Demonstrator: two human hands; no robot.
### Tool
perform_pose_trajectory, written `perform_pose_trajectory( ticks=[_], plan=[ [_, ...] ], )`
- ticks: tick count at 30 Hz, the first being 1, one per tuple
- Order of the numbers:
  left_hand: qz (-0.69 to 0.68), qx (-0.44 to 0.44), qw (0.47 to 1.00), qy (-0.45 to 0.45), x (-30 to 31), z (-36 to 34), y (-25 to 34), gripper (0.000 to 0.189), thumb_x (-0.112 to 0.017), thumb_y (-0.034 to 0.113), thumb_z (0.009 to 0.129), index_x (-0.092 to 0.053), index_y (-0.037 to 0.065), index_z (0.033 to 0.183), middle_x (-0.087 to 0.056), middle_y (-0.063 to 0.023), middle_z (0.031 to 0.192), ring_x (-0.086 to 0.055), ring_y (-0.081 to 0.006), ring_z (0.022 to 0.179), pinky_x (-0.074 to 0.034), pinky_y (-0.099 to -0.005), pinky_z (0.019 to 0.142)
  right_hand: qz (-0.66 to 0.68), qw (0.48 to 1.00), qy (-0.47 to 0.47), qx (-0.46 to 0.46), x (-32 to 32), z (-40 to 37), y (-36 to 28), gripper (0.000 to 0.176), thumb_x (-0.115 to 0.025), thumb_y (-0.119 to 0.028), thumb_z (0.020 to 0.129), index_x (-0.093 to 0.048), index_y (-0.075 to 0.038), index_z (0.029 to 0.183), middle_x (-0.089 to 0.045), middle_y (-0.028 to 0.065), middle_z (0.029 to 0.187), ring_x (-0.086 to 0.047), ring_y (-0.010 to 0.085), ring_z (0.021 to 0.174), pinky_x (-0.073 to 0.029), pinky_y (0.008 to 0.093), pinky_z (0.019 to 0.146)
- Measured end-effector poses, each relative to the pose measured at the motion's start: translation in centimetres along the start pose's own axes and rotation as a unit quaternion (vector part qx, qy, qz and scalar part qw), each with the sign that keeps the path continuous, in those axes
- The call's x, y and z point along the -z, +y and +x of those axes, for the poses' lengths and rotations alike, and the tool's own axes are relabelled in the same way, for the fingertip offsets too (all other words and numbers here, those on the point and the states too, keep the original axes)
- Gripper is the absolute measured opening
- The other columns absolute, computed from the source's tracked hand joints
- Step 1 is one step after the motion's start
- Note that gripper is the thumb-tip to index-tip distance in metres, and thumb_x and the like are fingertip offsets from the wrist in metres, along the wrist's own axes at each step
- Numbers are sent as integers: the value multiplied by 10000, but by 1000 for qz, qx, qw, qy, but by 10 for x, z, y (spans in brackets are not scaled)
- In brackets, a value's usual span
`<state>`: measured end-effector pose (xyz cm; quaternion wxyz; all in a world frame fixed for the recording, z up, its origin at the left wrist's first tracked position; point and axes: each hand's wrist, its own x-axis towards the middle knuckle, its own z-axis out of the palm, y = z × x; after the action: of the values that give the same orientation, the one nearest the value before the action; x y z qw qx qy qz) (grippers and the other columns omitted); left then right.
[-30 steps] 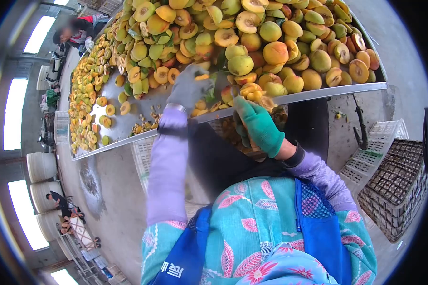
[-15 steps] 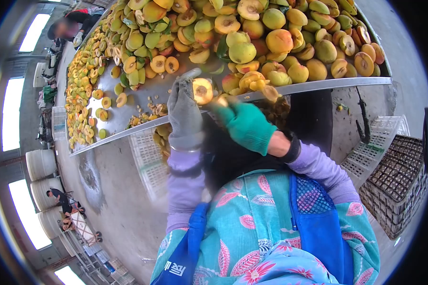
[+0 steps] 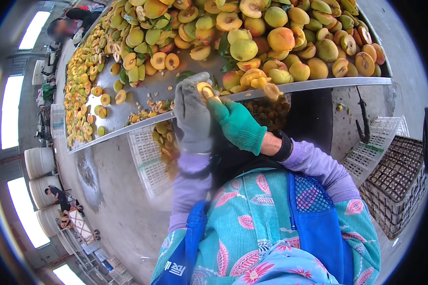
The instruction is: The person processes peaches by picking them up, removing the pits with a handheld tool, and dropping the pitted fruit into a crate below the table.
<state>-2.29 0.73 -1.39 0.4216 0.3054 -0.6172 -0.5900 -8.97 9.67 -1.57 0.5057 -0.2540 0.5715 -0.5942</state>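
Note:
My left hand [image 3: 193,111], in a grey glove, is closed around a halved yellow fruit [image 3: 205,90] at the table's near edge. My right hand [image 3: 238,124], in a green glove, meets the fruit's cut face with its fingers pressed together. Whatever tool it may hold is hidden by the fingers. Beyond both hands, whole and halved fruits [image 3: 281,40] are heaped on the metal table [image 3: 318,84]. Pits and scraps lie on its surface to the left of my left hand.
Under the table's edge stands a white crate [image 3: 147,164] beside more fruit [image 3: 165,142]. A white crate [image 3: 366,152] and a dark crate [image 3: 397,180] are at the right. One person [image 3: 64,28] is at the upper left, another [image 3: 59,197] at the lower left.
My right hand has moved left and up against the fruit. My left hand has shifted slightly right, and the fruit's cut face has turned and is now partly covered by fingers.

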Motion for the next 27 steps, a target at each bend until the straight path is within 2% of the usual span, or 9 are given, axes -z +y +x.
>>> perform_pose_trajectory(
  ticks=[5, 8, 11, 14, 16, 17, 20, 23, 27],
  plan=[
    [127, -93, 987, -14, -3, -5, -4, 344, -386, 303, 1022, -568, 13, 1051, -599, -106, 953, -595, -183, 742, -510, -287, 684, 44, 992, -51, -108, 11, -7, -20, 498, -484, -429, 976, -589, 47, 1077, -635, 124, 827, -537, 152, 757, -463, 323, 685],
    [190, -135, 972, -41, 2, -6, -5, 303, -399, 263, 1013, -573, 17, 1034, -600, -99, 949, -599, -177, 746, -510, -289, 689, 80, 995, -39, -53, 6, -11, -9, 526, -471, -496, 960, -591, 14, 1002, -586, 80, 715, -516, 146, 604, -442, 310, 545],
    [136, -94, 986, -36, -3, -2, 0, 275, -410, 221, 1003, -590, 14, 1003, -601, -91, 941, -603, -173, 755, -510, -287, 698, 131, 973, -65, -177, 4, -13, -14, 544, -450, -561, 942, -575, -32, 919, -520, 31, 613, -461, 146, 442, -388, 300, 400],
    [123, -61, 989, -61, -2, -3, 6, 270, -425, 201, 992, -611, 8, 965, -606, -86, 922, -608, -171, 759, -511, -283, 695, 191, 953, -113, -205, 12, -18, -22, 534, -431, -599, 933, -537, -83, 847, -443, -2, 538, -371, 136, 351, -306, 286, 323],
    [107, 0, 990, -87, 1, 4, 10, 266, -445, 197, 985, -623, 4, 941, -612, -87, 907, -608, -173, 743, -511, -279, 683, 138, 975, -90, -148, 12, -16, -20, 519, -426, -613, 930, -525, -115, 822, -429, -10, 529, -352, 121, 355, -291, 271, 322],
    [-33, 82, 993, -82, -3, 7, 17, 282, -476, 219, 976, -633, -10, 929, -628, -97, 847, -605, -174, 703, -515, -285, 647, 110, 984, -80, -118, 11, -15, -20, 512, -424, -619, 928, -519, -131, 809, -422, -14, 524, -343, 114, 357, -284, 263, 322],
    [110, 141, 983, -28, -8, 13, 24, 271, -501, 208, 959, -646, -20, 944, -651, -108, 787, -616, -165, 718, -510, -286, 658, 384, 874, -164, -250, 2, -20, -35, 479, -421, -621, 929, -483, -175, 764, -405, -26, 524, -320, 104, 354, -266, 252, 322],
    [53, 134, 979, -142, -1, 23, 31, 291, -517, 218, 949, -664, -26, 887, -666, -117, 756, -629, -172, 715, -511, -292, 639, 365, 885, -174, -230, 8, -24, -39, 459, -400, -615, 938, -467, -198, 759, -418, -32, 541, -336, 104, 360, -270, 248, 324],
    [41, 159, 968, -188, -8, 36, 23, 290, -507, 219, 947, -655, -21, 876, -670, -132, 784, -628, -184, 741, -504, -288, 673, 383, 891, -127, -207, 0, -17, -28, 498, -329, -644, 941, -451, -176, 826, -382, -37, 545, -323, 90, 360, -248, 240, 299]
  ],
)
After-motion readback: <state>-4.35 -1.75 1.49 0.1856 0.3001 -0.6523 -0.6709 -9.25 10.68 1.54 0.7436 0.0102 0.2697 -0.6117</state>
